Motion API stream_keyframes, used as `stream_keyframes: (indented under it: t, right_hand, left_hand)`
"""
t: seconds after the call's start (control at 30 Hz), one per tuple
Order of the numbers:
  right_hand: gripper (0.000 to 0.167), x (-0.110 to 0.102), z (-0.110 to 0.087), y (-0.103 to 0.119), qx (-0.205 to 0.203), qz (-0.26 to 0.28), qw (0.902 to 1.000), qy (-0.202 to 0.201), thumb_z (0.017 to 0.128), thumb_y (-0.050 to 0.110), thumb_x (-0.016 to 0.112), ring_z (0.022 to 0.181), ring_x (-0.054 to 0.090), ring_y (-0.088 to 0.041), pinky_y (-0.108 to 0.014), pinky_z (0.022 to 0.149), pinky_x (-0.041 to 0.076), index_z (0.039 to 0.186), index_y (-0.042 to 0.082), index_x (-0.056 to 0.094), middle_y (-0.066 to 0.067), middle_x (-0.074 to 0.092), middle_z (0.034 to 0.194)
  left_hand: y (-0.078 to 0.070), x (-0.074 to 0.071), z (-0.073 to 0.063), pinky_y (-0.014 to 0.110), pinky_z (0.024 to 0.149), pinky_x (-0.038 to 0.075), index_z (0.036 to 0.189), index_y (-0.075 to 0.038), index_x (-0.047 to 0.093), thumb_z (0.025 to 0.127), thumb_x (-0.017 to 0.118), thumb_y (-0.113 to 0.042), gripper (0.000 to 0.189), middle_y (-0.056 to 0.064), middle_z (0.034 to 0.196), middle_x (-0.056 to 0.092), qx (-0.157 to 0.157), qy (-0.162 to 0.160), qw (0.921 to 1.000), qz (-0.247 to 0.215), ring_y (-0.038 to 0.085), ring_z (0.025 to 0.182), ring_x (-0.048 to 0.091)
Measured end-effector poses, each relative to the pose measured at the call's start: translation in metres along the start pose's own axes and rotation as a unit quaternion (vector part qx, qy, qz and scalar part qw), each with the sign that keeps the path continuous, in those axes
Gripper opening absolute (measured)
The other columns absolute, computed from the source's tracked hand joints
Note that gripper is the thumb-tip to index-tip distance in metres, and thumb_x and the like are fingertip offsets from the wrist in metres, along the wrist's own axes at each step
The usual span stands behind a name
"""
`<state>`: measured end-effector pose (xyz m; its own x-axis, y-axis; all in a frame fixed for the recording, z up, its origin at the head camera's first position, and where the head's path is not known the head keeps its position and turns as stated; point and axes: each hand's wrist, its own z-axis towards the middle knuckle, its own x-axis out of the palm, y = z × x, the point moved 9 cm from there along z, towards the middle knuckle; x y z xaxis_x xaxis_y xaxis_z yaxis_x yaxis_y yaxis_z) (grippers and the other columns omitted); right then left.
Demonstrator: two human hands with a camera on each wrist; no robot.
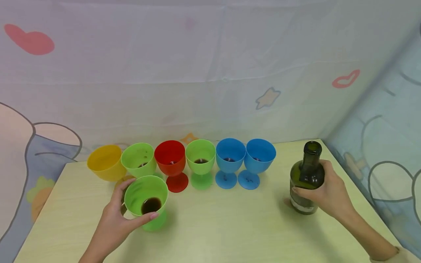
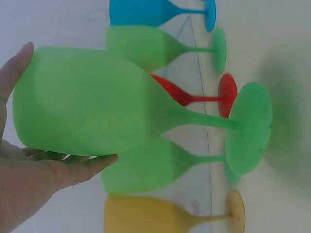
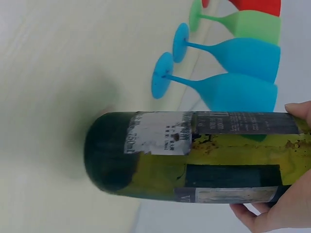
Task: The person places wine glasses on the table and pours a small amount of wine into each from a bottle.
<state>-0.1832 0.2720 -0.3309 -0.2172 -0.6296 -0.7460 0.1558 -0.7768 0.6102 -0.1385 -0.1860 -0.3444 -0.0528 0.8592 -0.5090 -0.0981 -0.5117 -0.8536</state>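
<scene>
My left hand (image 1: 113,221) grips a light green plastic goblet (image 1: 131,197) by its bowl, thumb on the near side and fingers round the far side. Dark liquid (image 1: 151,205) lies in the bottom of its bowl. In the left wrist view the goblet's round foot (image 2: 249,127) hangs close over the table. On the right side, my right hand (image 1: 332,193) holds a dark green glass wine bottle (image 1: 306,173) round its upper body, neck up and uncapped. Torn labels (image 3: 163,133) show on the bottle in the right wrist view, its base near the tabletop.
Along the table's back edge stands a row of goblets: yellow (image 1: 105,164), green (image 1: 138,160), red (image 1: 170,159), another green (image 1: 200,159), and two blue ones (image 1: 230,155). Dark liquid shows in several. A patterned cloth (image 1: 184,73) hangs behind the pale table (image 1: 223,226).
</scene>
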Motion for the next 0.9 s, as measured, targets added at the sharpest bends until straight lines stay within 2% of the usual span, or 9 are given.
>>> stream_keyframes:
  t: [0.07, 0.2, 0.3, 0.43, 0.53, 0.67, 0.77, 0.83, 0.9]
  right_hand:
    - [0.082, 0.001, 0.000, -0.007, 0.016, 0.001, 0.9999, 0.001, 0.065, 0.019, 0.082, 0.092, 0.052, -0.045, -0.054, 0.071, 0.042, 0.124, -0.007, 0.031, -0.030, 0.051, 0.105]
    - [0.080, 0.001, 0.001, -0.017, 0.040, 0.004, 0.9992, -0.004, 0.068, 0.024, 0.080, 0.090, 0.053, -0.043, -0.048, 0.068, 0.043, 0.123, -0.006, 0.030, -0.029, 0.052, 0.104]
    - [0.080, 0.001, 0.002, -0.023, 0.052, 0.008, 0.9986, -0.008, 0.070, 0.027, 0.079, 0.090, 0.053, -0.043, -0.043, 0.065, 0.042, 0.124, -0.005, 0.029, -0.029, 0.051, 0.105]
    - [0.082, 0.000, 0.003, -0.028, 0.066, 0.014, 0.9977, -0.010, 0.071, 0.030, 0.078, 0.091, 0.052, -0.043, -0.044, 0.065, 0.042, 0.126, -0.004, 0.027, -0.029, 0.049, 0.107]
    - [0.083, -0.001, 0.003, -0.032, 0.077, 0.018, 0.9968, -0.010, 0.072, 0.031, 0.077, 0.093, 0.051, -0.044, -0.047, 0.066, 0.042, 0.127, -0.004, 0.027, -0.029, 0.047, 0.110]
    - [0.085, -0.001, 0.004, -0.037, 0.088, 0.025, 0.9958, -0.005, 0.073, 0.032, 0.076, 0.095, 0.049, -0.046, -0.051, 0.068, 0.041, 0.130, -0.005, 0.024, -0.029, 0.043, 0.114]
    - [0.087, 0.000, 0.006, -0.039, 0.094, 0.031, 0.9951, -0.003, 0.074, 0.031, 0.075, 0.099, 0.046, -0.047, -0.054, 0.071, 0.040, 0.132, -0.005, 0.021, -0.028, 0.040, 0.118]
    - [0.087, 0.000, 0.007, -0.040, 0.096, 0.037, 0.9947, -0.004, 0.075, 0.031, 0.075, 0.100, 0.045, -0.047, -0.055, 0.073, 0.039, 0.133, -0.006, 0.021, -0.028, 0.039, 0.119]
    - [0.087, 0.000, 0.009, -0.041, 0.097, 0.041, 0.9944, -0.006, 0.075, 0.031, 0.074, 0.101, 0.045, -0.046, -0.055, 0.073, 0.039, 0.133, -0.006, 0.021, -0.028, 0.038, 0.120]
  left_hand:
    - [0.005, -0.009, -0.001, 0.040, 0.093, 0.040, 0.135, -0.013, 0.028, 0.070, 0.080, -0.023, 0.084, 0.000, 0.129, 0.040, -0.005, -0.008, 0.9999, 0.013, 0.015, 0.105, 0.041]
    - [0.019, -0.027, -0.004, 0.012, 0.086, 0.036, 0.138, -0.013, 0.025, 0.072, 0.078, -0.022, 0.085, -0.001, 0.131, 0.037, -0.019, -0.022, 0.9990, 0.035, 0.011, 0.104, 0.039]
    - [0.034, -0.041, -0.006, 0.004, 0.079, 0.031, 0.139, -0.013, 0.021, 0.074, 0.077, -0.019, 0.086, 0.002, 0.131, 0.036, -0.037, -0.033, 0.9980, 0.039, 0.008, 0.104, 0.039]
    - [0.054, -0.061, -0.009, 0.004, 0.075, 0.033, 0.142, -0.011, 0.016, 0.077, 0.074, -0.016, 0.087, 0.006, 0.133, 0.031, -0.065, -0.046, 0.9961, 0.038, 0.005, 0.102, 0.039]
    - [0.065, -0.080, -0.009, 0.005, 0.072, 0.037, 0.143, -0.012, 0.014, 0.078, 0.073, -0.014, 0.087, 0.008, 0.132, 0.029, -0.065, -0.064, 0.9949, 0.044, 0.001, 0.099, 0.040]
    - [0.076, -0.111, -0.010, 0.005, 0.067, 0.038, 0.143, -0.015, 0.014, 0.079, 0.072, -0.012, 0.087, 0.010, 0.131, 0.028, -0.063, -0.103, 0.9906, 0.066, -0.004, 0.092, 0.041]
    - [0.087, -0.134, -0.010, 0.004, 0.065, 0.038, 0.144, -0.017, 0.014, 0.079, 0.071, -0.012, 0.087, 0.006, 0.130, 0.027, -0.077, -0.137, 0.9846, 0.075, -0.006, 0.088, 0.040]
    - [0.097, -0.150, -0.008, 0.004, 0.065, 0.038, 0.140, -0.018, 0.022, 0.078, 0.071, -0.005, 0.081, 0.001, 0.127, 0.033, -0.065, -0.163, 0.9838, 0.035, -0.005, 0.088, 0.042]
    - [0.108, -0.165, -0.001, 0.004, 0.067, 0.040, 0.135, -0.016, 0.032, 0.075, 0.071, 0.003, 0.074, -0.004, 0.121, 0.040, -0.037, -0.183, 0.9824, -0.003, -0.002, 0.089, 0.045]
